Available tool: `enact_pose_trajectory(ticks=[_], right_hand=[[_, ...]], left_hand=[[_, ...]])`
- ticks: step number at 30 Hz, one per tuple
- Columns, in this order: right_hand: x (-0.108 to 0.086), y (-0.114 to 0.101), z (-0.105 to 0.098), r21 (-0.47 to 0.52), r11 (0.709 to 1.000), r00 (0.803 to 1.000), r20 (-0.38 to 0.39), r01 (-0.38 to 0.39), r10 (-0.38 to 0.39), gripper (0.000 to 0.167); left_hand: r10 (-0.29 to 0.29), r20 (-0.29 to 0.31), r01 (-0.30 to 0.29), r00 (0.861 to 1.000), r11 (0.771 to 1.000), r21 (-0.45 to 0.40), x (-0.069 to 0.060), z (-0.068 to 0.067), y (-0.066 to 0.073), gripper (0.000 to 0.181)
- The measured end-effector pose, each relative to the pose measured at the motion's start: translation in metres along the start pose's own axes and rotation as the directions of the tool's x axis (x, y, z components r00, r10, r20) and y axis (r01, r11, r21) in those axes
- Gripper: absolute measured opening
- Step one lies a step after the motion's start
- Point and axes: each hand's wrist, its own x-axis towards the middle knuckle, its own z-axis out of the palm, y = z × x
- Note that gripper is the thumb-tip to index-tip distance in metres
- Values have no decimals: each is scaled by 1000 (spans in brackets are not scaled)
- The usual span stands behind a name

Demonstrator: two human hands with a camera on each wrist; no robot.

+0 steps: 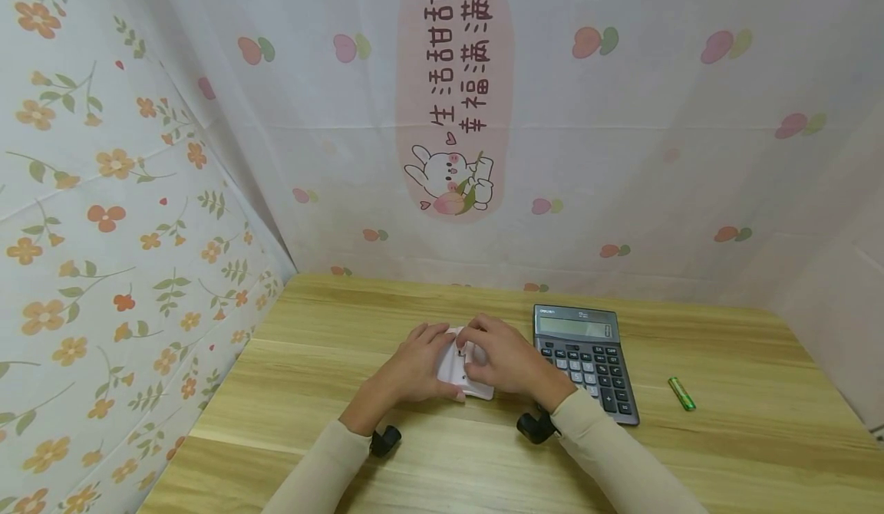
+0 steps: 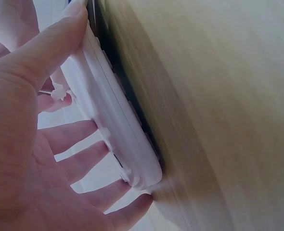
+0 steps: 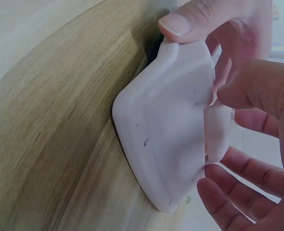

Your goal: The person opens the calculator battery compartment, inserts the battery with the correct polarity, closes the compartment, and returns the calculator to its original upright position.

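Observation:
A pale pink calculator (image 1: pixel 450 368) lies turned over on the table, its plain back upward. Key-like bumps show along its underside in the left wrist view. My left hand (image 1: pixel 417 364) grips it from the left, thumb at the near edge and fingers at the far side. Over its back, my right hand (image 1: pixel 507 357) pinches a small pale pink cover (image 3: pixel 216 132) between thumb and fingers. That cover stands up from the calculator's edge in the right wrist view. Fingers hide the place where the two meet.
Just right of my right hand lies a grey desk calculator (image 1: pixel 576 330), face up. Farther right is a green battery (image 1: pixel 681 393) on the wooden table (image 1: pixel 732 453). Patterned cloth (image 1: pixel 621 161) hangs behind the table and along its left side.

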Motion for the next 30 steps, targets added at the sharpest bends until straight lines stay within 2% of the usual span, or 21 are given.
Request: enact_pose_trajectory(ticks=[6, 13, 23, 30], right_hand=[[-1, -1, -1, -4, 998, 998, 5, -56, 56, 34], [-5, 1, -5, 4, 997, 997, 0, -73, 73, 32], [-18, 8, -13, -13, 989, 987, 50, -149, 150, 32], [-35, 13, -19, -26, 988, 981, 119, -154, 156, 31]], left_hand=[[-9, 5, 9, 1000, 1000, -16, 0, 0, 0, 98], [-30, 16, 30, 999, 999, -22, 0, 1, -1, 99], [-38, 27, 38, 999, 999, -12, -1, 2, -3, 102], [-49, 37, 50, 998, 998, -25, -3, 1, -3, 102]])
